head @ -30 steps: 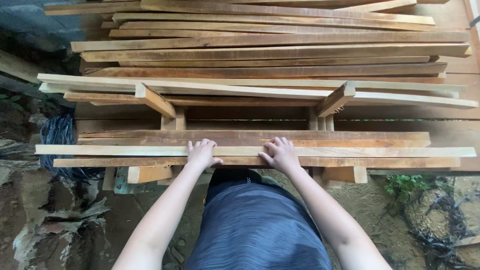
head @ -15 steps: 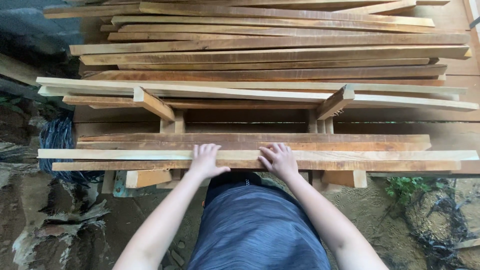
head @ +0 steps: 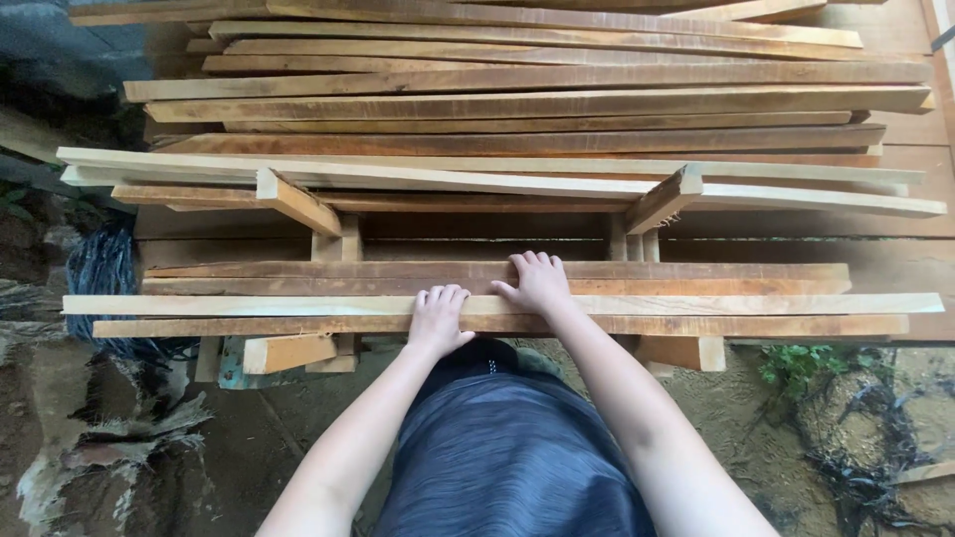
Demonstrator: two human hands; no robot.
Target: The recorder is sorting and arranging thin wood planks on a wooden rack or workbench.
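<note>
- Hands lie flat on the nearest wood: the left hand is pressed palm-down on the pale plank, fingers spread, nothing clenched; the right hand rests the same way, fingertips over the darker plank just beyond the pale one. Neither grip closes around anything.
- Pale plank sits at the near edge of the low rack, right under both palms, reaching well out to either side of the grip, with a brown plank just below it toward the body.
- Slipping is the first risk, to my judgement: open palms only press down, so a push could let the pale plank skid sideways instead of moving as wanted.
- Swinging ends could follow: both hands are close together near the middle, so one long end may dip or pivot and knock the wooden supports.
- Pinching is possible where the right fingertips bridge two planks; if one shifts against the other, the fingers are in the seam.
- Splinters are likely from the rough sawn edges under bare skin.
- Stack of planks beyond the grip looks loosely piled, some overhanging; a jolt to the rack might set them sliding toward the hands.
- Ground beneath looks uneven and littered, so a dropped end could land on the feet, which are hidden.
</note>
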